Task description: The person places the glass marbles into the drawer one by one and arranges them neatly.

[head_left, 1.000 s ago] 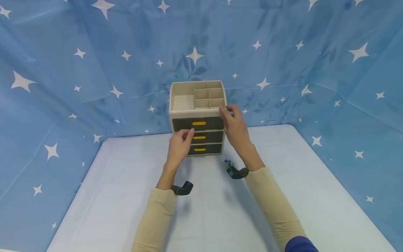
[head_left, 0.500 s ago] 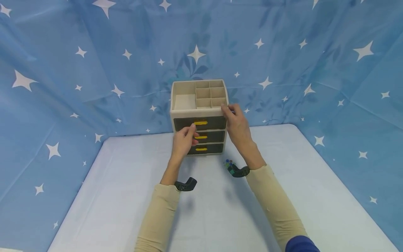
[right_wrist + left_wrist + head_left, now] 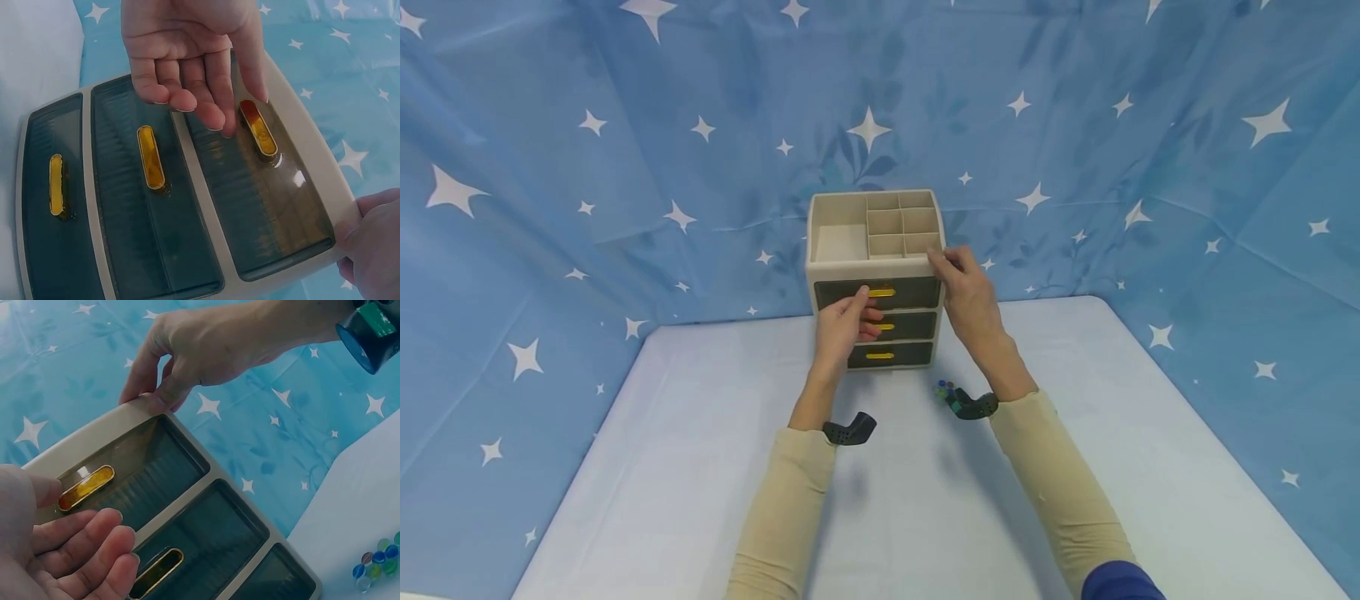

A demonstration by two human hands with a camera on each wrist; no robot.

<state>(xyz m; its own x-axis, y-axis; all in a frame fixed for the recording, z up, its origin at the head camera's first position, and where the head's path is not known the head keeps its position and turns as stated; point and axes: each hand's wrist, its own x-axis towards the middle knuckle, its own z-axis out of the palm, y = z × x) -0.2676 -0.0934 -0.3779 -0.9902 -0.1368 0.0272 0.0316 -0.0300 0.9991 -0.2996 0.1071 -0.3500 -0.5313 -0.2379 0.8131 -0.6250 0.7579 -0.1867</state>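
A beige desktop drawer organizer (image 3: pixel 871 270) with three dark see-through drawers stands at the back of the table. My left hand (image 3: pixel 842 327) is in front of the top drawer (image 3: pixel 917 292). Its thumb tip lies right at one end of the yellow handle (image 3: pixel 87 487), while the other fingers stay loosely bent below, around nothing. At the organizer's upper right corner, my right hand (image 3: pixel 967 300) grips the rim between thumb and fingers. All three drawers look closed in the right wrist view, where the lowest handle (image 3: pixel 57 186) shows at the left.
Several coloured glass marbles (image 3: pixel 378 559) lie on the white table (image 3: pixel 700 400), right of the organizer and partly behind the right wrist camera in the head view. Atop the organizer are open compartments (image 3: pixel 841 242). A blue star-patterned curtain (image 3: pixel 730 208) hangs close behind.
My left hand has moved up and right, its thumb coming to the top drawer's handle and its fingers loosening. The right hand keeps its grip on the organizer's corner.
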